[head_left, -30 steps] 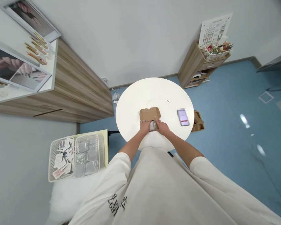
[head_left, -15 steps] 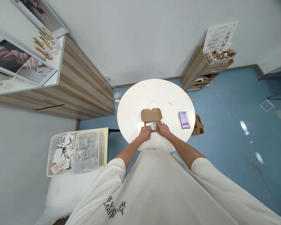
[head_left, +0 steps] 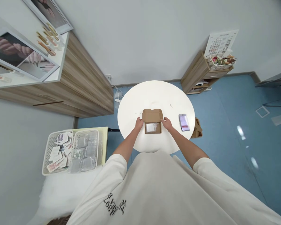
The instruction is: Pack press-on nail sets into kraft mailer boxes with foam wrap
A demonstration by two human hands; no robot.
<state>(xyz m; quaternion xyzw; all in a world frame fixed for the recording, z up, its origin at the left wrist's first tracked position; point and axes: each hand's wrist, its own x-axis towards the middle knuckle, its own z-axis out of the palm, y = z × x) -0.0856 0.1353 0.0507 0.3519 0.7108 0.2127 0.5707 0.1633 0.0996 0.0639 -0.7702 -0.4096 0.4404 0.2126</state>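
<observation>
A small brown cardboard box [head_left: 152, 132] stands on the white round table with its lid [head_left: 152, 115] raised and leaning back. Inside lie clear plastic packets [head_left: 151, 127], with whitish contents too small to make out. My left hand [head_left: 139, 123] is closed at the left side of the lid, near its fold. At the lid's right side, my right hand [head_left: 166, 123] grips the edge between thumb and fingers. A phone-like lilac item [head_left: 184, 122], blurred over, lies to the right.
The round table [head_left: 152, 93] carries small dark marks or bits. Right of it, an open cardboard carton [head_left: 197, 128] sits on the floor. White baskets [head_left: 46, 153] with cards and clear cases stand at the left. Wooden cabinets [head_left: 89, 78] line the wall.
Both hands have come out of the box and moved apart to the two sides of its lid. The packets now show uncovered inside.
</observation>
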